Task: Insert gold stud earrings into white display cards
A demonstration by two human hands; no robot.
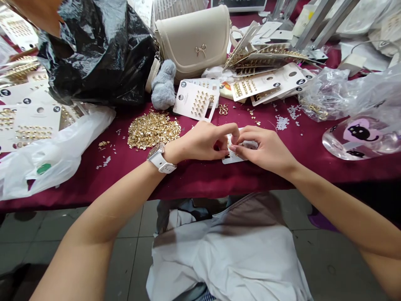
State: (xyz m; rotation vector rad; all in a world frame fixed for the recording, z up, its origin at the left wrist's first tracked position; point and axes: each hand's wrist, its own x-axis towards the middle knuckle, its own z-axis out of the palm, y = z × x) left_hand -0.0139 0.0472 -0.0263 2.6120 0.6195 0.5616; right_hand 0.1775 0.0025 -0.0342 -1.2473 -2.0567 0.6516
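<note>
A white earring card (230, 159) lies at the front of the table, largely covered by both hands. My left hand (202, 140), with a white-strapped watch (161, 158) on its wrist, bends over the card's left part. Its index finger and thumb are curled in a pinch; whatever is between them is too small to make out. From the other side, my right hand (269, 148) grips the card with thumb and bent fingers, its fingertips close to the left ones. A heap of small gold pieces (153, 129) lies just left of my left hand.
Behind the hands are filled earring cards (196, 99), a grey plush toy (163, 85) and a cream handbag (194, 42). A black plastic bag (97, 54) stands back left. Card stacks (269, 83), small white bits (282, 122) and a clear cat-print pouch (354, 136) lie to the right.
</note>
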